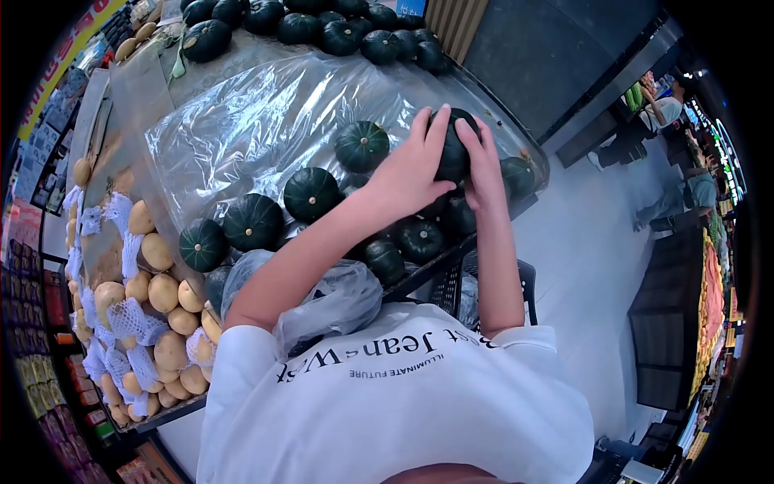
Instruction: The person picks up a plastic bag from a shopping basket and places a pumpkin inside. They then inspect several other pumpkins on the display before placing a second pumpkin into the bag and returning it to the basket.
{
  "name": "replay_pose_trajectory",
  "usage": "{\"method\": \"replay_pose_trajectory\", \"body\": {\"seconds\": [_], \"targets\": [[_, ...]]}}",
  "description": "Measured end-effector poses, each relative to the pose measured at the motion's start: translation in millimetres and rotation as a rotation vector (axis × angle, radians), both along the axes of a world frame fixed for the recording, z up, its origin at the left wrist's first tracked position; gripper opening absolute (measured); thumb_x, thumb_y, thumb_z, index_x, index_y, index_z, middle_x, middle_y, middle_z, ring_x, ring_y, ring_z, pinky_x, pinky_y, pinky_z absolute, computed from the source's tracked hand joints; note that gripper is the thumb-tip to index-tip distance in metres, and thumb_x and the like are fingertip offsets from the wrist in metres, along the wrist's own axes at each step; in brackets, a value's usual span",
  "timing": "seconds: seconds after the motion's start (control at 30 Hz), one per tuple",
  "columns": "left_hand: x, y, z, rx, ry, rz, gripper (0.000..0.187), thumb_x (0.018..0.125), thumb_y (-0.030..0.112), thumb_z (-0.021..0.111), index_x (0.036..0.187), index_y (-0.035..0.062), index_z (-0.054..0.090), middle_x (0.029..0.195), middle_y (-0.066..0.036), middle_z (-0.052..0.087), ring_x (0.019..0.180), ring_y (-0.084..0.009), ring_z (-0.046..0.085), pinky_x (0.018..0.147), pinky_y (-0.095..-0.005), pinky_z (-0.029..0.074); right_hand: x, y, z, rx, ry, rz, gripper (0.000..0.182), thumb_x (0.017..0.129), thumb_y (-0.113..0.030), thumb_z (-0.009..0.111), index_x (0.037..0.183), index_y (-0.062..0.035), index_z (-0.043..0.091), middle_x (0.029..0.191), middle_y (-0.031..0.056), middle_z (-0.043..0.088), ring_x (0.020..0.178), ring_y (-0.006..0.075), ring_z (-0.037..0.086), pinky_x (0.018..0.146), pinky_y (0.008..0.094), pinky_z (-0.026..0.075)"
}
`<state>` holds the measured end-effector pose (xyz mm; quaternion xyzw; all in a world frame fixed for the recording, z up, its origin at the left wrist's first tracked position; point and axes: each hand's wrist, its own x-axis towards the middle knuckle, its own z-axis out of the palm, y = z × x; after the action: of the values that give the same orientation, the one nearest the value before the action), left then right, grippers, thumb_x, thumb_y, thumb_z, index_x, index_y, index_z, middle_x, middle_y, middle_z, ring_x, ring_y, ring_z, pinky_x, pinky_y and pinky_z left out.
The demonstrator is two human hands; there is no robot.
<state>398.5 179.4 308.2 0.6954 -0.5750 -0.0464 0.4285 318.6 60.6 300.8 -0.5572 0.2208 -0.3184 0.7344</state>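
Note:
Between my two hands is a dark green pumpkin (453,153), above the right end of the display. My left hand (409,165) presses on its left side with fingers over the top. My right hand (484,165) wraps its right side. Close by on the plastic sheet (234,121) sit more green pumpkins: one (361,146) left of my left hand, another (312,194) nearer me, and several below my hands. A clear plastic bag (334,294) lies at the front edge, under my left forearm.
A heap of pumpkins (339,36) fills the back of the stand. Yellowish round melons (165,293), some in white foam nets (129,319), are piled at left. A black crate (447,290) stands at the front edge. People (665,113) are in the aisle at right, near another produce stand (669,323).

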Motion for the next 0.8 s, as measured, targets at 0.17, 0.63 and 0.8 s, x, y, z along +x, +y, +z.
{"method": "replay_pose_trajectory", "body": {"seconds": [0.17, 0.63, 0.8], "targets": [[36.4, -46.8, -22.4, -0.024, 0.004, 0.197, 0.100, 0.063, 0.021, 0.081, 0.138, -0.0036, 0.019, 0.131, -0.027, 0.036, 0.115, -0.0411, 0.047, 0.094, -0.0413, 0.044, 50.3, -55.1, -10.3, -0.336, 0.171, 0.034, 0.069, 0.075, -0.038, 0.073, 0.127, -0.0037, 0.042, 0.118, 0.0140, 0.050, 0.104, 0.0210, 0.053, 0.086, 0.0298, 0.046], [75.3, -65.3, -69.2, 0.281, -0.392, 0.529, 0.096, 0.057, 0.053, 0.076, 0.125, -0.0054, 0.043, 0.107, -0.019, 0.060, 0.099, -0.0293, 0.060, 0.095, -0.0378, 0.041, 114.3, -105.1, -82.5, -0.808, 0.429, 0.263, 0.068, 0.078, -0.052, 0.061, 0.128, -0.0074, 0.047, 0.121, 0.0264, 0.050, 0.112, 0.0387, 0.051, 0.095, 0.0389, 0.042], [74.2, -61.3, -66.8, 0.278, -0.413, 0.525, 0.087, 0.065, 0.054, 0.072, 0.124, -0.0044, 0.045, 0.111, -0.020, 0.059, 0.104, -0.0314, 0.057, 0.100, -0.0389, 0.037, 116.6, -104.1, -90.1, -0.846, 0.386, 0.284, 0.066, 0.082, -0.050, 0.056, 0.130, -0.0071, 0.043, 0.126, 0.0238, 0.047, 0.118, 0.0388, 0.045, 0.099, 0.0408, 0.037]]}}
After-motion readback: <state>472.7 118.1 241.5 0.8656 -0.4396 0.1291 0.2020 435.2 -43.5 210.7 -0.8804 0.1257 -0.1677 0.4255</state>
